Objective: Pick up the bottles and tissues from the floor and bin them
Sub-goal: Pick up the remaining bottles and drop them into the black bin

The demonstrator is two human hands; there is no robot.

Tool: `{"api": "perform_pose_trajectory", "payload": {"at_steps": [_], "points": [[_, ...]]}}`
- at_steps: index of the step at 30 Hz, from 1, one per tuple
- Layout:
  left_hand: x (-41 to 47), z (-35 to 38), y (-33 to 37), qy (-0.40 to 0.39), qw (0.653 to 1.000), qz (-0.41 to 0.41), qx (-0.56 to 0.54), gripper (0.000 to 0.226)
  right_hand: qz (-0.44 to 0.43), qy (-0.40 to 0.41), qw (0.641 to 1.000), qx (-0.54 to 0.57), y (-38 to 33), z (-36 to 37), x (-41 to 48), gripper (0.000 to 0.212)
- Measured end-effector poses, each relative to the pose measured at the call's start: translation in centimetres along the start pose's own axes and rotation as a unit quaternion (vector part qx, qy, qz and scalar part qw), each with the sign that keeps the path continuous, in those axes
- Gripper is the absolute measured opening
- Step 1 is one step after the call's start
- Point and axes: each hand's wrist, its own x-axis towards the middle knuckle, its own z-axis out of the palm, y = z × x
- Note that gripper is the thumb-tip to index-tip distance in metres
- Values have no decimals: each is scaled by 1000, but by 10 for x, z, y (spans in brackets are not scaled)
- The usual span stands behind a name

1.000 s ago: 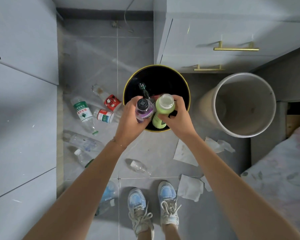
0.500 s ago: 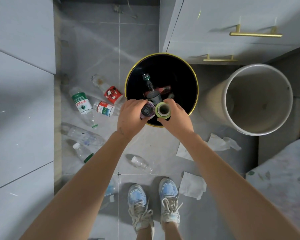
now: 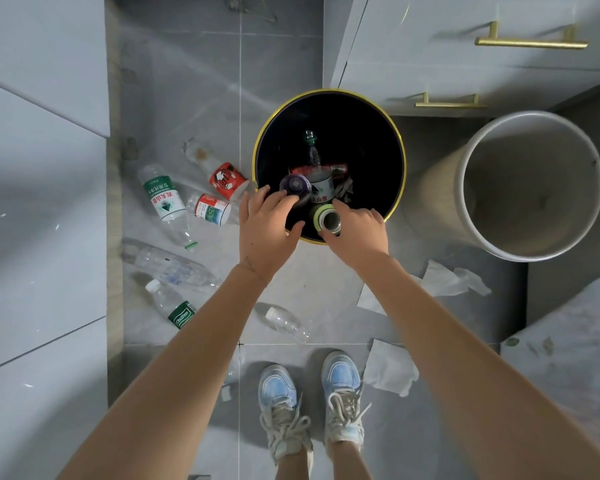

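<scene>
A black bin with a gold rim (image 3: 397,140) stands on the grey floor and holds several bottles. My left hand (image 3: 269,230) hovers at its near edge with fingers apart; a purple-capped bottle (image 3: 294,186) sits just past the fingertips, inside the bin. Over the near rim, my right hand (image 3: 359,233) pinches a green bottle (image 3: 327,220) between thumb and fingers. On the floor to the left lie a green-label bottle (image 3: 163,199), a red-label bottle (image 3: 226,178) and a clear bottle (image 3: 170,265). Tissues (image 3: 444,282) lie on the right.
A white cylindrical container (image 3: 471,216) stands right of the bin. Grey cabinets with gold handles (image 3: 530,43) are behind it, and grey panels line the left. My shoes (image 3: 309,403) stand near a small clear bottle (image 3: 286,320) and another tissue (image 3: 392,372).
Both hands lowered from above the bin to its near rim. My left hand opened and the purple-capped bottle left it, moving farther into the bin. The green bottle stays at my right fingers.
</scene>
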Motion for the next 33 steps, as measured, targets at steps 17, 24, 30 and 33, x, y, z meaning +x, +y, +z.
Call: {"api": "perform_pose_trajectory", "payload": {"at_steps": [17, 24, 30, 33], "points": [[-79, -44, -29, 11, 993, -67, 101, 57, -56, 55, 996, 30, -40, -4, -43, 67], [-128, -55, -39, 29, 987, -102, 120, 62, -144, 65, 987, -35, -57, 10, -96, 68], [-176, -52, -53, 23, 982, -142, 126, 65, -186, 44, 979, -73, -53, 40, -127, 71], [-203, -40, -69, 10, 977, -157, 144, 64, -188, 7, 978, -86, -49, 62, -135, 72]]}}
